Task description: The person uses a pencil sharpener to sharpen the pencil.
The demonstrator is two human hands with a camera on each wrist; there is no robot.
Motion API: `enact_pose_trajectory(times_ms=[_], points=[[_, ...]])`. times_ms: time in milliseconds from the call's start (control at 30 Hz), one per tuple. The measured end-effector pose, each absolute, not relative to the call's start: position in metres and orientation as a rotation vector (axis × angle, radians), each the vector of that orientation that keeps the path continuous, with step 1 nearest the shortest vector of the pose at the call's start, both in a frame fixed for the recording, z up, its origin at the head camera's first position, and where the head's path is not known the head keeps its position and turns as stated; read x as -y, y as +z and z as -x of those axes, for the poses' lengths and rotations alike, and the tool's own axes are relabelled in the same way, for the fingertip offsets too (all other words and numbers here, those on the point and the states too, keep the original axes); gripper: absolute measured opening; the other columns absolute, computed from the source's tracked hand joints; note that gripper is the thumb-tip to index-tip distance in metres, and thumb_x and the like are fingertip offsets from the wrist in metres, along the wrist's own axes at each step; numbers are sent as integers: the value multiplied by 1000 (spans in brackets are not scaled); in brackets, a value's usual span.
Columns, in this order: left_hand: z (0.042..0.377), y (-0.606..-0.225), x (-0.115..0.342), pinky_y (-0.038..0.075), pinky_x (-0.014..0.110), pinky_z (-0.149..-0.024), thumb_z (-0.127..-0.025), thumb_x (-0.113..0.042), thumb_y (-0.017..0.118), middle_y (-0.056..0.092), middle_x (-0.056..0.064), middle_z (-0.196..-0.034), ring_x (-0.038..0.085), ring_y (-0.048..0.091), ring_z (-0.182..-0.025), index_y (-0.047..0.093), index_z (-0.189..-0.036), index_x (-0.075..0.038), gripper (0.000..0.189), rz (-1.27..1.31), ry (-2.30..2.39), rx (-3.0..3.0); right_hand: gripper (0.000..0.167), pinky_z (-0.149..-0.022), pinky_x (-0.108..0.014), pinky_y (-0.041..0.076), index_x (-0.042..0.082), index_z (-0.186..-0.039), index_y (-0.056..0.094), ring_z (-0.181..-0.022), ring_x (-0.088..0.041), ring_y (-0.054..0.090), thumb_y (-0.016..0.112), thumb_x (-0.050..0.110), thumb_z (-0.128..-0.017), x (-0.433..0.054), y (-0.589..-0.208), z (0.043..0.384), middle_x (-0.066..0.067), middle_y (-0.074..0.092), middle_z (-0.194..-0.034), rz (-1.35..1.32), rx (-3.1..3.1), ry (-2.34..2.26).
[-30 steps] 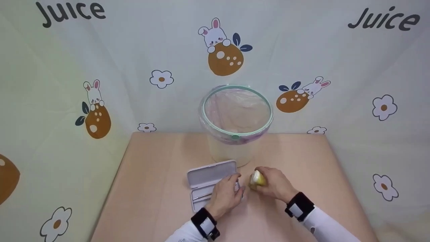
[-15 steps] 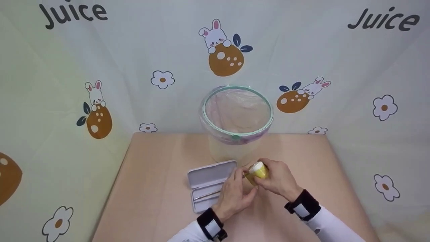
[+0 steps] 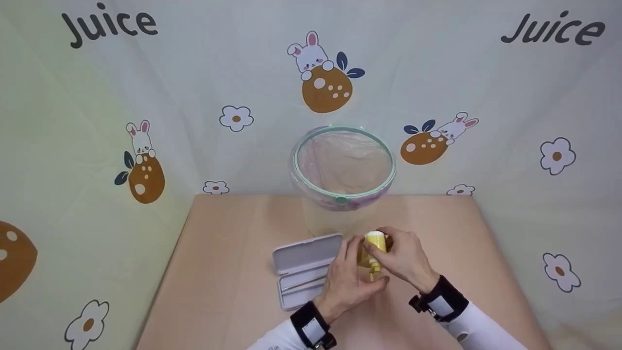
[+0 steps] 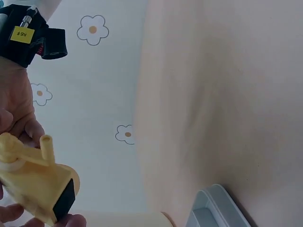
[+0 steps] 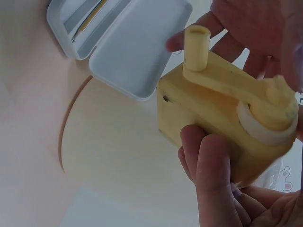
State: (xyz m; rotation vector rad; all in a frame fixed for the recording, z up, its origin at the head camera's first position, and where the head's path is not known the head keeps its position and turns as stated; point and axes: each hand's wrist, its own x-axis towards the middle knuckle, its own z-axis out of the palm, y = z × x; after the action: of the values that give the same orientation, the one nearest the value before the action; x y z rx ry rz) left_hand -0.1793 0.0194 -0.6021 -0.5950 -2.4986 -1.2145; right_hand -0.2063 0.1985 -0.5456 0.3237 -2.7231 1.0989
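Note:
A yellow hand-crank pencil sharpener (image 3: 375, 239) is held above the table in my right hand (image 3: 408, 255). The right thumb and fingers grip its body, while the crank (image 5: 232, 90) points away from them in the right wrist view. My left hand (image 3: 345, 284) is close on the left side, fingers extended along the sharpener and thumb spread apart below. In the left wrist view the sharpener (image 4: 38, 184) shows its dark base, with fingertips beside it. An open grey pencil case (image 3: 308, 255) lies left of the hands, partly covered by the left one; a thin pencil-like rod (image 3: 303, 283) rests inside.
Behind the hands stands a pale bin (image 3: 330, 218) with a green ring (image 3: 341, 200) and a clear bag liner. The table (image 3: 233, 243) is covered in pinkish beige, and a printed cloth backdrop (image 3: 262, 73) surrounds it.
My right hand has raised the sharpener slightly and turned it so its crank shows. My left hand has moved right, from over the pencil case to the sharpener, uncovering more of the rod.

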Motion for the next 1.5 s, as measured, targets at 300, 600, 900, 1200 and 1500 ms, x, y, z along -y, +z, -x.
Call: enact_pose_trajectory(times_ms=[300,600,900,1200,1500], points=[[185,-600,-16,64,35,-95,-76,-61,100,60,7,-149,17,71,-118,53,-158,-11,107,532,-1181,2489,40,-65,-23,60,3,-124,81,-71,0,72,84,36,-101,-193,-541,203,2,82,-89,-495,2709,1289],[193,-597,-3,63,35,-91,-82,-47,100,68,6,-131,18,74,-109,64,-144,-15,78,498,-1196,2415,47,-66,-23,62,-3,-134,76,-74,-4,76,84,30,-100,-192,-536,196,0,84,-90,-608,2690,1371],[194,-594,17,63,31,-92,-82,-29,103,82,6,-125,16,77,-108,70,-136,-10,66,502,-1700,2272,43,-68,-27,64,1,-137,75,-82,-5,78,84,16,-98,-207,-552,197,-7,86,-104,-733,2637,1496],[192,-593,27,66,31,-87,-96,-21,88,73,17,-129,15,73,-106,57,-148,-7,62,476,-2172,2215,55,-79,-29,68,-3,-143,69,-97,-11,82,88,14,-95,-204,-563,198,-24,78,-132,-766,2595,1707],[191,-590,28,57,28,-95,-83,-24,101,73,7,-129,14,69,-111,62,-144,-12,73,535,-2127,2262,42,-83,-32,69,-2,-136,74,-97,-8,80,86,11,-98,-203,-568,195,-22,82,-120,-851,2554,1811]])
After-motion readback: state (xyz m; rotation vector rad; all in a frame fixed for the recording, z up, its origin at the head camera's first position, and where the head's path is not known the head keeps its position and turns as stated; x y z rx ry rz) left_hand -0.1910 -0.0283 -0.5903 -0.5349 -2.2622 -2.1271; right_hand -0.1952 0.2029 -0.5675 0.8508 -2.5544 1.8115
